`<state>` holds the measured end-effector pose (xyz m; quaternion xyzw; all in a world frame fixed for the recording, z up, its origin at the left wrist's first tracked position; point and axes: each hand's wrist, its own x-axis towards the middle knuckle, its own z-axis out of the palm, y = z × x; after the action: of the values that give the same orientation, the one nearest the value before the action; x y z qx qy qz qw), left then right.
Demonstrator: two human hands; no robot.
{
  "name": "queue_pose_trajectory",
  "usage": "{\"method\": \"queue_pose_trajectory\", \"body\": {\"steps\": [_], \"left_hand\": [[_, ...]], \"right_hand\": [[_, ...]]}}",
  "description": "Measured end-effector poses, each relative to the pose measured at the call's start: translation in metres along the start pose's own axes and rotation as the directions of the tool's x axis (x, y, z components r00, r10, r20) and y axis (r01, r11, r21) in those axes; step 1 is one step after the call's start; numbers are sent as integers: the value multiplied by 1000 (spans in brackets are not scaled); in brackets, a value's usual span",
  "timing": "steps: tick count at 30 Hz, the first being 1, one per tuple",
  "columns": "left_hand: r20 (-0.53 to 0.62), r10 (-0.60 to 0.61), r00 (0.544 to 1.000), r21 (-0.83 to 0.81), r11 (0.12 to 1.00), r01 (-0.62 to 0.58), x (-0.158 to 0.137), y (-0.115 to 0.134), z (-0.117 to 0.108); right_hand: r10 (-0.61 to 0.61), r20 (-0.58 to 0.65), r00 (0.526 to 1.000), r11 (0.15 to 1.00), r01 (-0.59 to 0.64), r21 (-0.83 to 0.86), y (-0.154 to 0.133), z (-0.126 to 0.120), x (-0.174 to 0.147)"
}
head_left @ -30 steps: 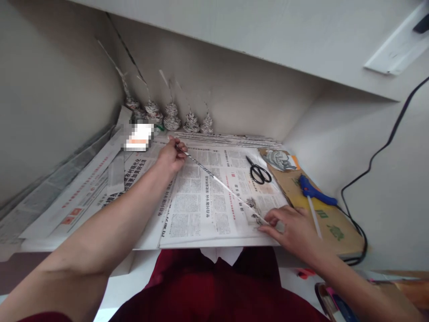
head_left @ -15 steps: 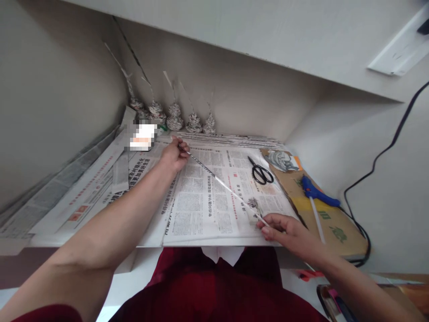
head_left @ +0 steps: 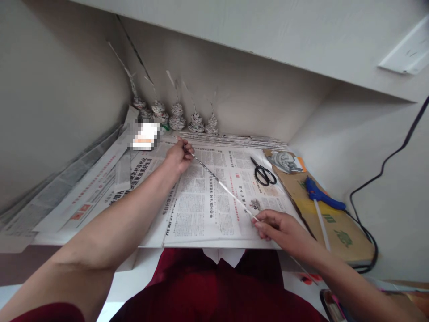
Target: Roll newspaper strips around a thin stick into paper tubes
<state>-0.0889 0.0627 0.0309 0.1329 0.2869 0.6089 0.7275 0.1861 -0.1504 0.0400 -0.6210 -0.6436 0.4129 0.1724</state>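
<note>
A thin rolled newspaper stick [head_left: 231, 193] runs slantwise over the spread newspaper [head_left: 194, 219], darkly printed near its upper left part and whiter toward the lower right. My left hand [head_left: 180, 156] pinches its far end, fingers curled. Near the front edge, my right hand [head_left: 276, 227] holds the stick between thumb and fingertips. A thin tail of it seems to come out below that hand, past the table edge. Black-handled scissors [head_left: 264, 174] lie on the paper beyond my right hand.
Several gourd-shaped newspaper coils [head_left: 177, 117] stand along the back wall, beside a bundle of paper sticks [head_left: 234, 141]. At right, a blue glue gun [head_left: 323, 197] rests on cardboard [head_left: 348, 255], its black cable [head_left: 385, 165] trailing up. Flat newspaper strips [head_left: 83, 188] lie left. A shelf [head_left: 251, 31] overhangs.
My right hand has slid slightly left along the stick, and more of its tail shows below that hand. My left hand keeps its pinch. The whole view has shifted a little.
</note>
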Motion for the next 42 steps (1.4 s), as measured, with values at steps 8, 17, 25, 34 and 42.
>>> {"method": "queue_pose_trajectory", "body": {"steps": [8, 17, 25, 34, 42], "left_hand": [[-3, -10, 1000, 16, 1000, 10, 0, -1, 1], [18, -31, 999, 13, 999, 31, -1, -2, 2], [23, -41, 999, 22, 999, 41, -2, -3, 3], [39, -65, 997, 19, 998, 64, -5, -4, 5], [66, -73, 995, 28, 997, 71, -4, -6, 4]], "right_hand": [[42, 43, 998, 999, -41, -4, -3, 4, 4], [46, 141, 989, 958, -84, 273, -8, 8, 20], [4, 178, 984, 970, -47, 238, -10, 11, 19], [22, 304, 952, 887, -159, 434, -19, 15, 23], [-38, 145, 989, 923, -21, 385, -26, 28, 46]]}}
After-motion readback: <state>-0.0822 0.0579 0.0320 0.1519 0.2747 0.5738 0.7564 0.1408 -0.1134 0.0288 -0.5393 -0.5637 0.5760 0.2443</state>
